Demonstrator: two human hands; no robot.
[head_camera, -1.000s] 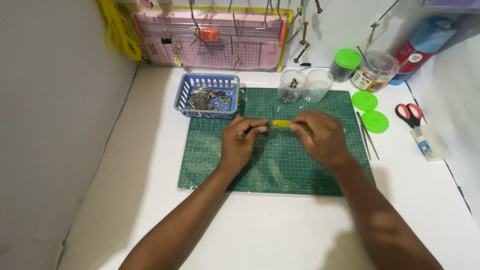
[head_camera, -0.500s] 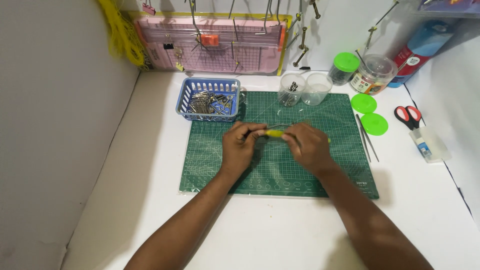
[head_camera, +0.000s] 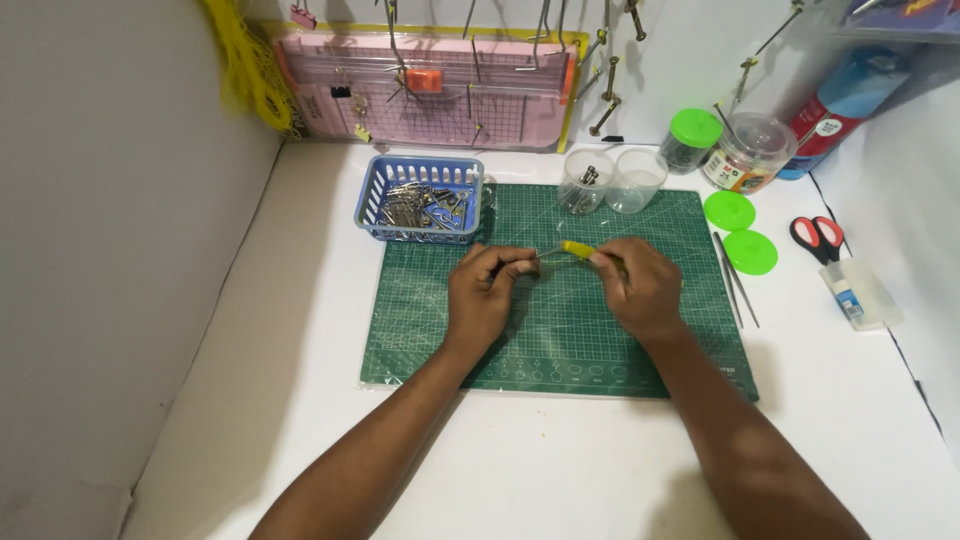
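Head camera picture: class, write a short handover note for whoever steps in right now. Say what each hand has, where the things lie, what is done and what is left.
Left hand: closed on something small at the tool's metal tip; too small to tell what.
Right hand: grips the yellow-handled tool.
Both are over the green cutting mat.
Blue basket of metal clips stands at the mat's far left corner; two clear cups stand at its far edge, one with metal pieces inside.
Done: cannot tell.
Left: the basket is full of clips.

Bare white counter (head_camera: 300, 330) lies open left of the green cutting mat (head_camera: 560, 340) and in front of it. Behind, the blue basket (head_camera: 420, 200) and two clear cups (head_camera: 610, 180) crowd the mat's far edge; scissors (head_camera: 815, 238) and green lids (head_camera: 740, 232) block the right.
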